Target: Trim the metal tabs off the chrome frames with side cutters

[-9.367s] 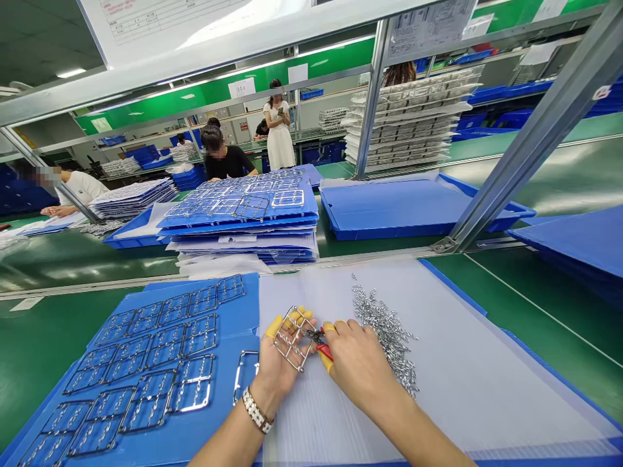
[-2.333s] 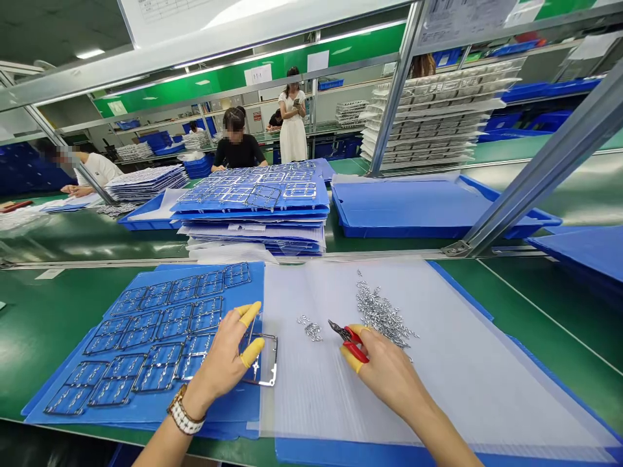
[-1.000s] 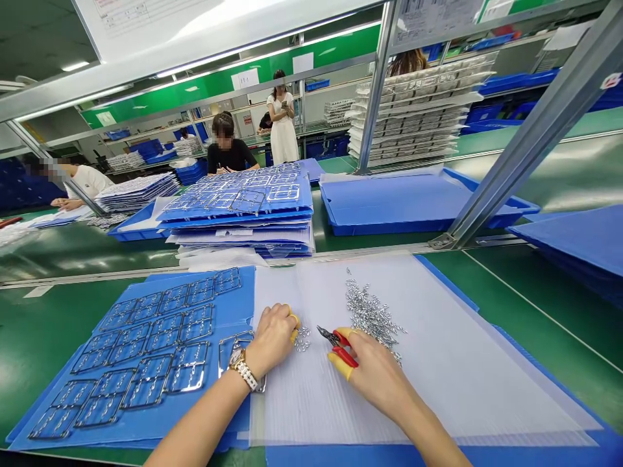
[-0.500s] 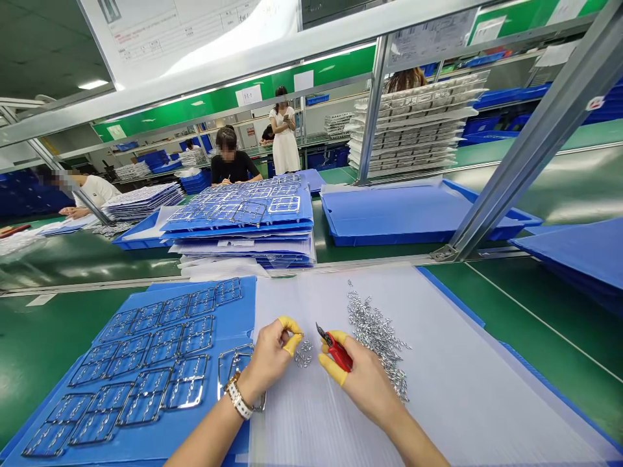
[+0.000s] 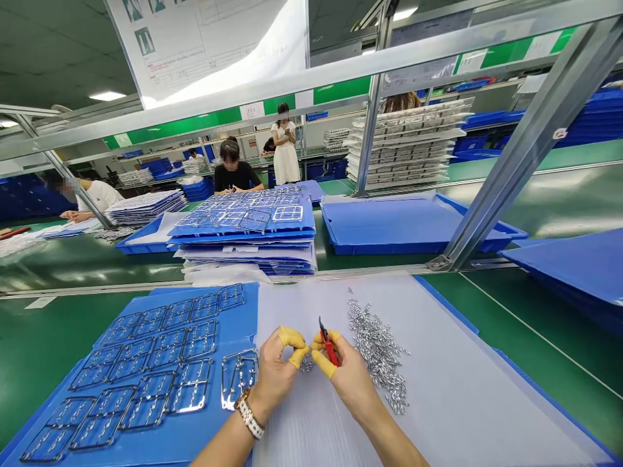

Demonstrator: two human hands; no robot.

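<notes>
My left hand (image 5: pixel 277 370), with yellow finger cots and a wristwatch, pinches its thumb and forefinger together just above a few small silver metal parts (image 5: pixel 306 365) on the white corrugated sheet (image 5: pixel 462 389); what the pinch holds is too small to make out. My right hand (image 5: pixel 346 376) is closed round red-handled cutters (image 5: pixel 327 344), tip pointing up, close to the left fingertips. A long pile of cut silver parts (image 5: pixel 377 347) lies just right of both hands. An empty metal frame (image 5: pixel 238 378) lies left of my left wrist.
A blue board (image 5: pixel 146 363) carries rows of metal frames with parts. Behind it stand a stack of blue boards (image 5: pixel 248 227), a blue tray (image 5: pixel 409 224) and a slanted metal post (image 5: pixel 516 149). Other people work at benches beyond.
Both hands have come together over the small cluster of parts. The cutters have tilted upright and my left fingertips have lifted into a pinch. The view has tipped slightly upward.
</notes>
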